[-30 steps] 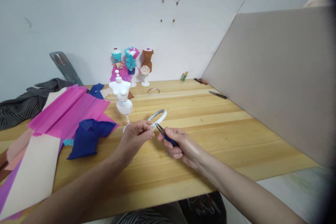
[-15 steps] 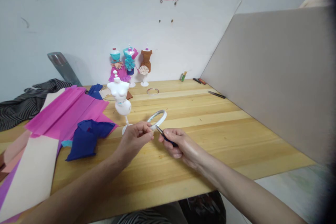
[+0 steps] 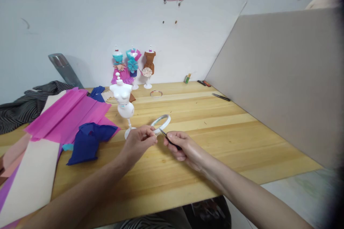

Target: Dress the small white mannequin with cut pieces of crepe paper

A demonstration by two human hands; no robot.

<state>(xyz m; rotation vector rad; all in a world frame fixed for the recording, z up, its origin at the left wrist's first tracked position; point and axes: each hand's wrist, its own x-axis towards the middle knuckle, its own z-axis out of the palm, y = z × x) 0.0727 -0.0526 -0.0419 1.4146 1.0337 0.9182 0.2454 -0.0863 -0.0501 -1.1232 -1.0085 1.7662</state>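
My left hand is closed in a pinch at the near left edge of a narrow roll of white tape, which stands tilted behind the fingers. Whether a loose tape end is between the fingertips is hidden. Just to the right, my right hand is wrapped round small black snips, their thin metal tip pointing up and left in front of the roll. Close behind my left hand stands a bare white mini dress form, upright on its round base.
Pink crepe paper, a cream sheet and a folded blue piece lie at left. Three dressed mini forms stand by the wall. Another pointed black tool lies near the grey partition.
The tip of the snips looks thinner and has drawn slightly away from my left fingertips. The tape roll has shifted very slightly; my left hand has hardly moved.
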